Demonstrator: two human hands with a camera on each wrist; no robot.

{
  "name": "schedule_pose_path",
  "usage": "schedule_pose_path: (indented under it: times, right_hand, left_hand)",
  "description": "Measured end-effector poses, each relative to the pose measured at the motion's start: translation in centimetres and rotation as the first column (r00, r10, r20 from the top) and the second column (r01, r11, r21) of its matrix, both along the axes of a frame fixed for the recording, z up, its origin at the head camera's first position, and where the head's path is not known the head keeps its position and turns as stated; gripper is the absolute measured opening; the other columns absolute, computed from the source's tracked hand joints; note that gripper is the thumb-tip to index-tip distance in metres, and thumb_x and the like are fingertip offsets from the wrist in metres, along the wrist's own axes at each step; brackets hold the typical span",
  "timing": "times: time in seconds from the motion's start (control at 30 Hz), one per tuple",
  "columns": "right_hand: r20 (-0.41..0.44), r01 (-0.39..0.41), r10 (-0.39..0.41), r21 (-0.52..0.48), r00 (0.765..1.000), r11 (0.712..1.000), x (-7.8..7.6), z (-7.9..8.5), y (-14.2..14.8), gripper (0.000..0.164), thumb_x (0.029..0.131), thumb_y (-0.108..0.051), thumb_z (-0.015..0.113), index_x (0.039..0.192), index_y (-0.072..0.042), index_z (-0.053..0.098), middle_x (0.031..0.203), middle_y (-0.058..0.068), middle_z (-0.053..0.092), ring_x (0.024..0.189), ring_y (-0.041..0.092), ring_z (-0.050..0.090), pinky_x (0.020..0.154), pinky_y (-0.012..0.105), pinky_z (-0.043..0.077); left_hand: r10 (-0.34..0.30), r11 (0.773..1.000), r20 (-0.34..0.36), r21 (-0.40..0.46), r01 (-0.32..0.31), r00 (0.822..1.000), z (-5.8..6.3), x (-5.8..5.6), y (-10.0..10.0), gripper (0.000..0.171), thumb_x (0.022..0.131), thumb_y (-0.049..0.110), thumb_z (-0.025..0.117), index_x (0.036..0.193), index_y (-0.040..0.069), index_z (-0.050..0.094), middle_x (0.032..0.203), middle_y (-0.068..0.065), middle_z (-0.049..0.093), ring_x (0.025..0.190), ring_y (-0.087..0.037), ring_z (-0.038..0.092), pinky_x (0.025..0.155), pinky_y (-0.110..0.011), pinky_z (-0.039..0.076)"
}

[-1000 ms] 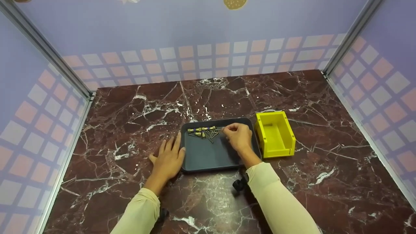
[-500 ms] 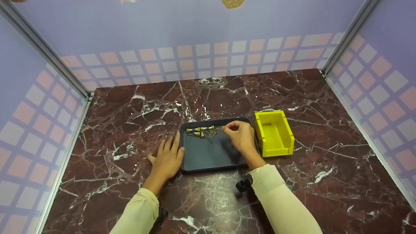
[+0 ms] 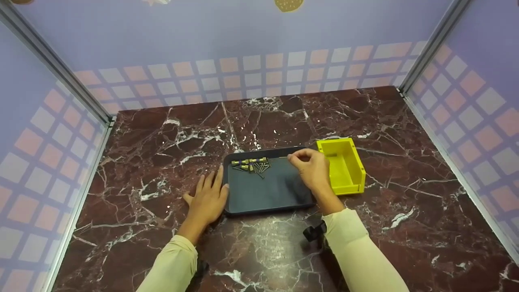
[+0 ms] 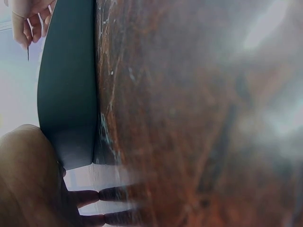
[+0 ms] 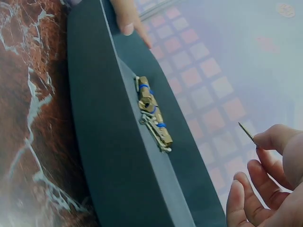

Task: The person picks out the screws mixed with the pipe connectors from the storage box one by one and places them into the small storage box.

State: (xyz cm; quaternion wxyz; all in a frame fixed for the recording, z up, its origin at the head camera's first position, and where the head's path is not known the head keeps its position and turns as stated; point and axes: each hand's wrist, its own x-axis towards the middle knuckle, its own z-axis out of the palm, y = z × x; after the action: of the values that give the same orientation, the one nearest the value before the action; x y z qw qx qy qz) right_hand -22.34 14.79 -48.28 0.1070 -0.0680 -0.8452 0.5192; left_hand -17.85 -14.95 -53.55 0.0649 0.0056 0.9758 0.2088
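My right hand [image 3: 313, 168] pinches a screw [image 5: 247, 134] between thumb and forefinger, its threaded tip pointing away from the hand. It hovers over the right side of a dark grey tray [image 3: 263, 194], near the yellow bin. In the tray's far left corner lie brass fittings [image 3: 249, 161] with blue bands, and beside them a small heap of loose screws [image 3: 262, 167]. With fingers spread, my left hand [image 3: 207, 198] rests on the table against the tray's left edge. In the left wrist view the tray's wall [image 4: 66, 94] hides what lies inside.
A yellow open-front bin [image 3: 342, 168] stands right of the tray, its near left side partly behind my right hand. The marbled dark red table [image 3: 154, 162] is bounded by purple panels with pink and white squares on the back, left and right.
My right hand has drawn away from the heap toward the right, carrying the screw up and nearer the yellow bin. The left hand stays beside the tray.
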Motion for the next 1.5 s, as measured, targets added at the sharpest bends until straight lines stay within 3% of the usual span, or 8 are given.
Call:
schedule_pose_path:
  times: [0.2,0.37,0.63,0.97,1.37,1.5]
  right_hand:
    - [-0.016,0.025,-0.025,0.004,1.000,1.000,0.4,0.4,1.1,0.015,0.086,-0.025,0.082,0.085,-0.010,0.080,0.078,0.003,0.076,0.066,0.013,0.064,0.061,0.020,0.046]
    - [-0.020,0.029,-0.030,-0.073,0.999,0.997,0.8,0.8,2.1,0.017,0.086,-0.026,0.082,0.085,-0.008,0.079,0.074,0.002,0.074,0.055,0.012,0.062,0.053,0.021,0.050]
    - [0.014,0.105,-0.104,-0.172,0.994,0.979,1.0,1.8,4.4,0.020,0.088,-0.026,0.080,0.091,-0.006,0.079,0.082,0.007,0.074,0.059,0.014,0.063,0.054,0.024,0.052]
    - [0.055,0.184,-0.176,-0.204,0.983,0.962,0.7,1.5,7.9,0.023,0.090,-0.023,0.079,0.095,-0.001,0.077,0.089,0.003,0.074,0.083,0.017,0.072,0.064,0.030,0.062]
    - [0.082,0.247,-0.233,-0.289,0.969,0.925,1.1,0.5,9.7,0.021,0.090,-0.021,0.078,0.093,-0.001,0.075,0.088,0.000,0.071,0.081,0.017,0.071,0.065,0.032,0.062]
    - [0.069,0.254,-0.245,-0.298,0.967,0.920,1.2,0.3,9.9,0.019,0.090,-0.019,0.077,0.094,0.000,0.075,0.087,0.000,0.070,0.077,0.011,0.068,0.064,0.030,0.062]
  left_hand:
    - [0.004,1.000,0.008,0.002,-0.004,1.000,-0.1,0.1,0.0,0.062,0.109,0.052,0.029,0.165,0.037,0.009,0.170,-0.007,0.026,0.158,-0.039,0.016,0.105,-0.085,0.008]
    - [0.004,1.000,0.011,0.005,-0.004,1.000,-0.2,0.0,-0.1,0.062,0.109,0.052,0.029,0.165,0.038,0.007,0.170,-0.007,0.025,0.158,-0.039,0.015,0.105,-0.085,0.009]
    - [0.003,1.000,0.008,0.004,-0.003,1.000,-0.1,0.0,-0.1,0.062,0.109,0.051,0.029,0.165,0.038,0.007,0.170,-0.007,0.026,0.158,-0.039,0.015,0.104,-0.086,0.009]
    - [0.003,1.000,0.002,0.002,-0.003,1.000,0.0,0.0,0.0,0.062,0.108,0.052,0.030,0.165,0.037,0.009,0.169,-0.007,0.027,0.158,-0.039,0.016,0.104,-0.085,0.009]
    - [0.001,1.000,0.012,0.007,-0.001,1.000,0.0,0.0,0.0,0.062,0.108,0.052,0.028,0.165,0.038,0.007,0.170,-0.007,0.026,0.158,-0.039,0.015,0.104,-0.085,0.010]
    - [-0.004,1.000,0.015,0.007,0.004,1.000,-0.1,0.0,0.0,0.062,0.108,0.053,0.027,0.165,0.038,0.006,0.170,-0.007,0.025,0.158,-0.039,0.014,0.105,-0.085,0.010]
